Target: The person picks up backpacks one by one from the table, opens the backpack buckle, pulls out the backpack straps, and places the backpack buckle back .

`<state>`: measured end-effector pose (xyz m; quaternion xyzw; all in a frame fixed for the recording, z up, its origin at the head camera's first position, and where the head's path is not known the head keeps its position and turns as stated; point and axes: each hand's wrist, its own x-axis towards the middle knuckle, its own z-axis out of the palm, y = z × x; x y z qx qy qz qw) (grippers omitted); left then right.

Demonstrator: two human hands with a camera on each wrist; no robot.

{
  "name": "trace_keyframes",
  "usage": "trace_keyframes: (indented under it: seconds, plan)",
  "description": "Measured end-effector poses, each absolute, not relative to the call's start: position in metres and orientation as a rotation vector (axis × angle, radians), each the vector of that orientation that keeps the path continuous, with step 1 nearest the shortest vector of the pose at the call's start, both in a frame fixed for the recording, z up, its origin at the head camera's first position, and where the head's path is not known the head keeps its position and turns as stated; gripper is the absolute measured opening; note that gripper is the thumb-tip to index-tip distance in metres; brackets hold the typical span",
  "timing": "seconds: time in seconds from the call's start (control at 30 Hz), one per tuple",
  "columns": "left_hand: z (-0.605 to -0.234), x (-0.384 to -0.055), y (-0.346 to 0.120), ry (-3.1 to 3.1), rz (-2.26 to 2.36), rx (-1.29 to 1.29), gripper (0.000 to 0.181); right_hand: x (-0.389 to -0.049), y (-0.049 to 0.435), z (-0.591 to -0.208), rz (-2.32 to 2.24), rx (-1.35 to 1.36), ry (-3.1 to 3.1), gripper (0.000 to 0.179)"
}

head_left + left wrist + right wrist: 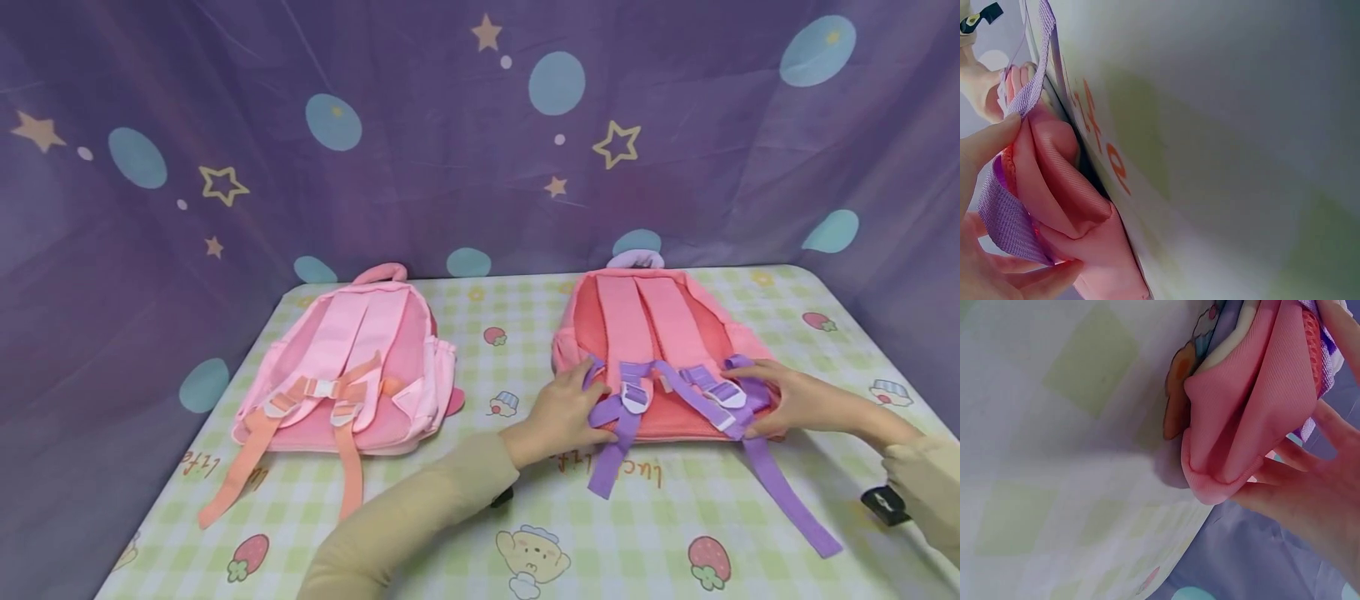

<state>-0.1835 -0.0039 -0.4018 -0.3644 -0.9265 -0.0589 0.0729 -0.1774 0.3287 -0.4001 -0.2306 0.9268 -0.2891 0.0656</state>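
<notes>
A coral-pink backpack (693,329) with a pale purple top handle lies back side up on the right part of the table. Purple webbing straps (795,504) with white buckles (634,398) cross its lower part, their loose ends trailing toward me. My left hand (562,417) grips its lower left corner, the thumb on a strap in the left wrist view and the fingers by a purple webbing loop (1013,219). At the opposite lower corner, my right hand (802,402) holds the bag's side, fingers spread along the side pocket (1241,425) in the right wrist view.
A light pink backpack (315,350) with orange straps (258,454) lies to the left, also back side up. Both bags rest on a green checked tablecloth (600,550) with printed strawberries. Behind the table hangs a purple curtain (442,192) with stars.
</notes>
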Motion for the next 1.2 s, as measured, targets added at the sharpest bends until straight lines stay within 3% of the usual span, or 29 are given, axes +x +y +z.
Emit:
trace_keyframes:
  seconds: [0.23,0.6,1.2]
  plan:
    - [-0.402,-0.183,0.014,-2.796,-0.139,-1.098,0.061,-0.176,0.347,-0.409,-0.986,-0.801,2.779,0.069]
    - [-0.401,-0.181,0.036,-2.747,-0.063,-1.114,0.059,-0.173,0.37,-0.412,-0.975,-0.664,2.77,0.068]
    - [-0.403,-0.181,0.073,-2.696,0.039,-1.105,0.056,-0.173,0.403,-0.413,-0.997,-0.704,2.79,0.071]
